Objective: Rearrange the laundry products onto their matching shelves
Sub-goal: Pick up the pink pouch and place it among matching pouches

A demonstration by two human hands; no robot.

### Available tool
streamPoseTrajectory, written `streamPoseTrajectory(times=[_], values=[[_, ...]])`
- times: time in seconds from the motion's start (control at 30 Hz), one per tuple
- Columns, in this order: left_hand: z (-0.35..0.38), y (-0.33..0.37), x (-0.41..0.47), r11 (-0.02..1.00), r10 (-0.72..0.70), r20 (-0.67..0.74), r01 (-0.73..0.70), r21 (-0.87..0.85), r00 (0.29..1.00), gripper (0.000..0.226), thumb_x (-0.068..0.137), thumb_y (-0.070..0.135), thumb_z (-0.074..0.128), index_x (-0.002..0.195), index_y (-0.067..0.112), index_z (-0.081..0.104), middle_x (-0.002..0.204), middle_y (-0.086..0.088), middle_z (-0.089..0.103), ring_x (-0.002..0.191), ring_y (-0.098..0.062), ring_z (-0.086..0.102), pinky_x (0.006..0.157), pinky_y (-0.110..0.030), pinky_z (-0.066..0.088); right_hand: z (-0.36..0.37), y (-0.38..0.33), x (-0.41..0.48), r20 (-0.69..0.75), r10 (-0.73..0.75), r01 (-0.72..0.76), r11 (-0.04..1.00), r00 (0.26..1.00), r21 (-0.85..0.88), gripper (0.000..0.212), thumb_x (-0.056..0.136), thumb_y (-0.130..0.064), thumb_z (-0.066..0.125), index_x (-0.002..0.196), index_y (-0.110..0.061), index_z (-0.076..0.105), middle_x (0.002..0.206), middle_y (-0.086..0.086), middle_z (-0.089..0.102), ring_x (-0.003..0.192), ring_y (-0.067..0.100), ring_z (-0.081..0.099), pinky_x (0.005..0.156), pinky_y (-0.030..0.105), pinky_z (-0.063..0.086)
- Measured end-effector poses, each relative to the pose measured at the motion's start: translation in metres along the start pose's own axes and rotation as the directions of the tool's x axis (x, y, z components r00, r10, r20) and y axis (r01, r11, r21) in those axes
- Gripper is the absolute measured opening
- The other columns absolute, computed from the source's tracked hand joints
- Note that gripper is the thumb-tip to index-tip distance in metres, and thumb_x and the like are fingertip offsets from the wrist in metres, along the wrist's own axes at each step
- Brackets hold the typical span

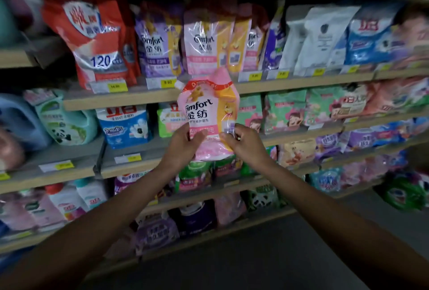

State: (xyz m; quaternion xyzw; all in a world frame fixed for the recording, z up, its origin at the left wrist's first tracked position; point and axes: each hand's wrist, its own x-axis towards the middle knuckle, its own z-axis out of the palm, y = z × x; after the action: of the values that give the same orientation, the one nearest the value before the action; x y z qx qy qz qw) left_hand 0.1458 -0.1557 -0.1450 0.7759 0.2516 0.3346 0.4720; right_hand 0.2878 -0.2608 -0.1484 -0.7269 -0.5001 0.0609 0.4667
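At frame centre, we grip a pink Comfort pouch (209, 115) upright. Our left hand (183, 144) and right hand (243, 143) clasp its lower corners before the shelves (148, 98).

Yellow price tags (167, 82) along the shelf edges, grey floor (290, 255) at the bottom right

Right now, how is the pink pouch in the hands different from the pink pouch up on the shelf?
The held pouch hangs in the air in front of the shelves, gripped near its bottom by the left hand and right hand; the shelf pouch stands in a row with others. The held pouch tilts a little; the shelf pouch stands straighter. Both are pink, say Comfort, and have a yellow pack attached on the right.
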Motion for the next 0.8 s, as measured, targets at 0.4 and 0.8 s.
streamPoseTrajectory(times=[0.4, 0.8], values=[[-0.029, 0.056, 0.111, 0.967, 0.249, -0.08, -0.244, 0.07, 0.965, 0.034, 0.093, 0.024, 0.058, 0.123, 0.007, 0.059, 0.115, -0.009, 0.068, 0.099, -0.022, 0.065, 0.081, -0.033, 0.051, -0.031, -0.035, 0.111, -0.202, -0.12, 0.126, 0.992, 0.972, 0.019, 0.031, 0.091, -0.024, 0.061, 0.088, 0.006, 0.065, 0.079, 0.018, 0.065, 0.073, 0.025, 0.059, 0.066, 0.033, 0.043], [0.0, 0.047, 0.248, 0.95, 0.276, -0.166, -0.243, 0.195, 0.947, 0.03, 0.093, 0.023, 0.057, 0.119, 0.008, 0.06, 0.107, 0.003, 0.066, 0.093, -0.012, 0.062, 0.078, -0.023, 0.045, -0.048, 0.026, 0.26, -0.135, -0.225, 0.218, 0.974, 0.965, -0.065, 0.041, 0.092, -0.028, 0.06, 0.078, 0.011, 0.059, 0.074, 0.029, 0.06, 0.071, 0.035, 0.059, 0.062, 0.038, 0.041]])
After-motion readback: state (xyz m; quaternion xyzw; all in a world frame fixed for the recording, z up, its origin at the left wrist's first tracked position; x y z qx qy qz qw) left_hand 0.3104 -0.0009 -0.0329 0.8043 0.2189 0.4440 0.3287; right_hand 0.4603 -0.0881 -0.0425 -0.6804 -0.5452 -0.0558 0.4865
